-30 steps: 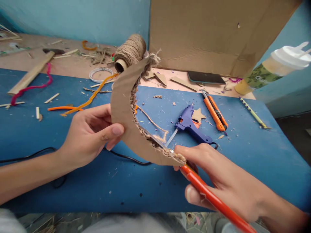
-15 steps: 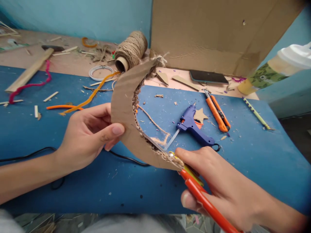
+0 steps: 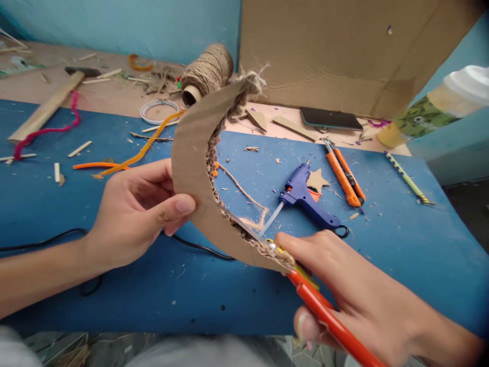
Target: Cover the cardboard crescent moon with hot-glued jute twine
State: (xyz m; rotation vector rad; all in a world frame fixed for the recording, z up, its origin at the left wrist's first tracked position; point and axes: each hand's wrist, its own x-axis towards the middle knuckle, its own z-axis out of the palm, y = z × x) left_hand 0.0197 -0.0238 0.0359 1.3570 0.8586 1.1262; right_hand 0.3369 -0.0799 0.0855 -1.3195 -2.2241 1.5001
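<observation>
Cardboard crescent [image 3: 193, 158], brown, inner edge ragged, pinched by left hand [image 3: 139, 214]. Red-handled cutting tool [image 3: 318, 302] gripped by right hand [image 3: 362, 288]. Cup [image 3: 430, 117], white-lidded, contents [image 3: 386, 138] yellowish.

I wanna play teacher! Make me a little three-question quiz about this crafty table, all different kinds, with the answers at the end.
1. True or false: the left hand is holding the cardboard crescent.

2. Pick one. What colour is the long handle in the right hand?
A) green
B) red
C) white

3. Fill in the blank: the small cardboard shape lying next to the blue glue gun is a ____.

Key:
1. True
2. B
3. star
</observation>
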